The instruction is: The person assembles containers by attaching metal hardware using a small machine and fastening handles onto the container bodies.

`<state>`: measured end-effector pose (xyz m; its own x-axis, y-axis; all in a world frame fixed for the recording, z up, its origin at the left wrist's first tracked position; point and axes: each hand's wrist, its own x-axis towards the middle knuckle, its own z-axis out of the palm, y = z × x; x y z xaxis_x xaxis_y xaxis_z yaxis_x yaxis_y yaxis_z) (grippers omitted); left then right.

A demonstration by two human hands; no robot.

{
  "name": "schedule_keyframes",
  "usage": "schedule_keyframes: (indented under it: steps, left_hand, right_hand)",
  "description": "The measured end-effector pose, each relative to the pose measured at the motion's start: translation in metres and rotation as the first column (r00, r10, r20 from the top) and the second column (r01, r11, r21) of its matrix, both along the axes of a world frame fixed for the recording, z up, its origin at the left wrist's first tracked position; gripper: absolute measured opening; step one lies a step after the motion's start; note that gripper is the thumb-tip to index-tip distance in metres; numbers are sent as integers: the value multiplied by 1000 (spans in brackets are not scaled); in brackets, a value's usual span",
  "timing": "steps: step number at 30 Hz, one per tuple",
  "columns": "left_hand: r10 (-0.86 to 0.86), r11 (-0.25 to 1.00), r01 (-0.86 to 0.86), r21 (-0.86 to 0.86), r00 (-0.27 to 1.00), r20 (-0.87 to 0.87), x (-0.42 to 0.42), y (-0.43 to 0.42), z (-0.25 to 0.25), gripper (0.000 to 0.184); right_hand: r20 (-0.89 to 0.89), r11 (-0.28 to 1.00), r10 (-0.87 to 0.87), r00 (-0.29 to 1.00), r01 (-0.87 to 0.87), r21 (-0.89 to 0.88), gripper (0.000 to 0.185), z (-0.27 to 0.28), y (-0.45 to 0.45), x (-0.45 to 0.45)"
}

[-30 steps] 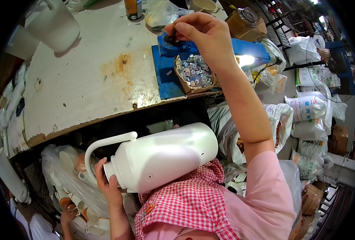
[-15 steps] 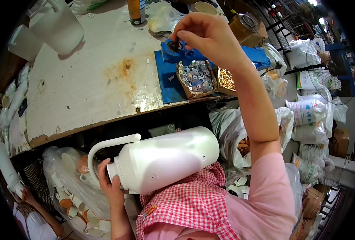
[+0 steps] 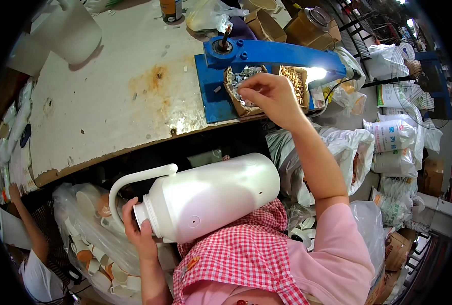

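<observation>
A white thermos flask body (image 3: 221,195) with a curved white handle (image 3: 129,183) lies on its side across my lap. My left hand (image 3: 143,229) is closed around its threaded neck at the left end. Over a small cardboard box of flat metal washers (image 3: 242,76), my right hand (image 3: 271,96) has its fingertips pinched together; whatever they hold is too small to make out. Just beyond stands a blue metal press (image 3: 287,53), with a dark upright pin (image 3: 226,38) at its left end. Beside the washers, a second box holds brass-coloured rivets (image 3: 293,81).
The worn white table (image 3: 104,107) ends in front of the flask. White jugs (image 3: 73,35) and an orange can (image 3: 171,10) stand on it. A plastic bag of cups (image 3: 96,244) sits lower left, near another person's arm (image 3: 32,223). A white sack (image 3: 332,152) lies right.
My right hand has moved from the pin on the press down to the washer box. The flask stays in my left hand. At left, the other person's arm has risen toward the table.
</observation>
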<state>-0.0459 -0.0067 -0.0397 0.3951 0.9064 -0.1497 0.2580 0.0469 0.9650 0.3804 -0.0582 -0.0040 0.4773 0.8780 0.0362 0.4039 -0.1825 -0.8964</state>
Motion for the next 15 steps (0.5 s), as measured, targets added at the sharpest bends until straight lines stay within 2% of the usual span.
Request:
schedule_keyframes:
  steps: [2,4,5,7,11,13,15]
  left_hand:
    - [-9,1000,9,5,1000,-19,5,3,5,54]
    - [-11,1000,11,-11,999,-33,6,4,6,54]
    - [-8,1000,6,-30,999,-42,6,4,7,54]
    - [-9,1000,8,-21,999,-37,1,3,3,54]
    - [6,1000,-7,-20,999,-31,6,1,7,54]
    - [10,1000,-10,-20,999,-34,6,2,6,55]
    - [1,1000,-2,-21,999,-32,7,3,4,55]
  right_hand:
    - [403,995,-13,915,52,-87,12,-26,9,11]
    - [626,999,31,779,-11,-36,13,-41,21,19]
    - [621,999,30,783,-13,-32,13,-44,24,21]
    - [744,991,133,655,-92,-97,13,-46,30,25]
    - [741,991,134,658,-110,-81,12,-41,24,26]
    - [521,998,44,852,-14,-62,12,-41,18,28]
    - [470,998,-3,883,30,-49,13,-37,12,27]
